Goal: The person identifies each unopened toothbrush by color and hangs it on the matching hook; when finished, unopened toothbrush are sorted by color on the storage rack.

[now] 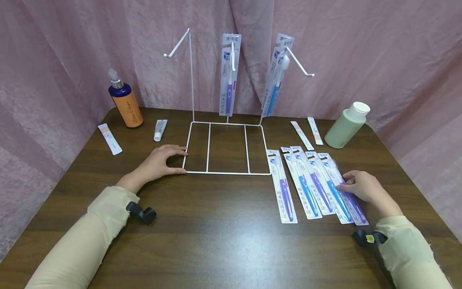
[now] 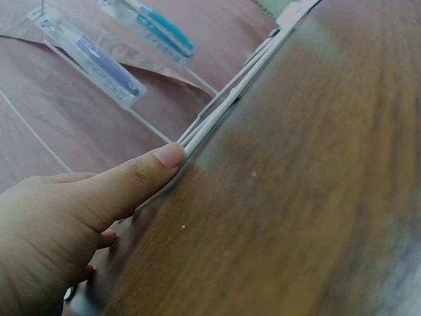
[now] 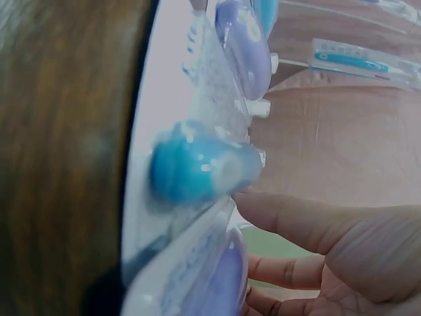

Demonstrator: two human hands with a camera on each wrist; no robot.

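A white wire display rack stands mid-table with three hooks. My left hand rests against its left side, fingertips on the side bar; the thumb touches the front corner, also shown in the left wrist view. Several packaged toothbrushes lie right of the rack, blue and purple ones, partly overlapping. My right hand pinches the rightmost purple packaged toothbrush by its right edge; in the right wrist view that package tilts up between thumb and fingers. A purple-handled packaged toothbrush hangs on the middle hook.
Blue packaged toothbrushes hang on the right hook; the left hook is bare. An orange-and-blue pump bottle, small tube and white sachet are at left. Two slim sachets and a green bottle are at right.
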